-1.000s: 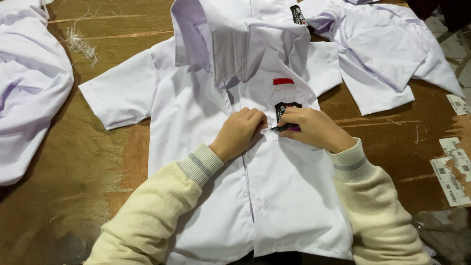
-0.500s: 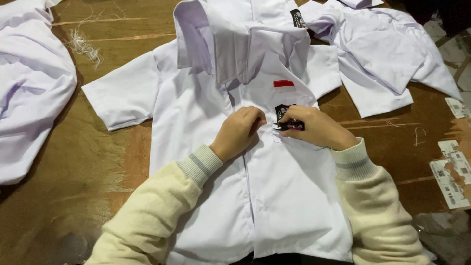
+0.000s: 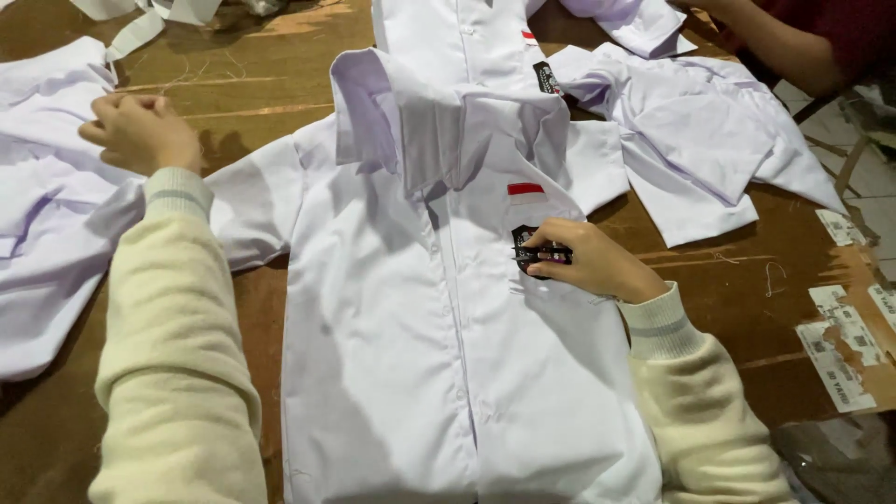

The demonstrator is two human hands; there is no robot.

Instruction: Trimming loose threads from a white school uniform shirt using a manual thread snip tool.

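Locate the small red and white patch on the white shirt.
In the head view, the small red and white patch sits on the laid-out white short-sleeved shirt, right of the button placket, below the collar, just above the dark badge under the right hand.

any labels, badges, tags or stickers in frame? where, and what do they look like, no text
Dark shield-shaped badge, chest pocket of front white shirt, under right hand.
Red and white strip patch, just above it.
Dark badge on the far shirt.
White rectangular paper stickers, wooden table's right edge, partly torn.
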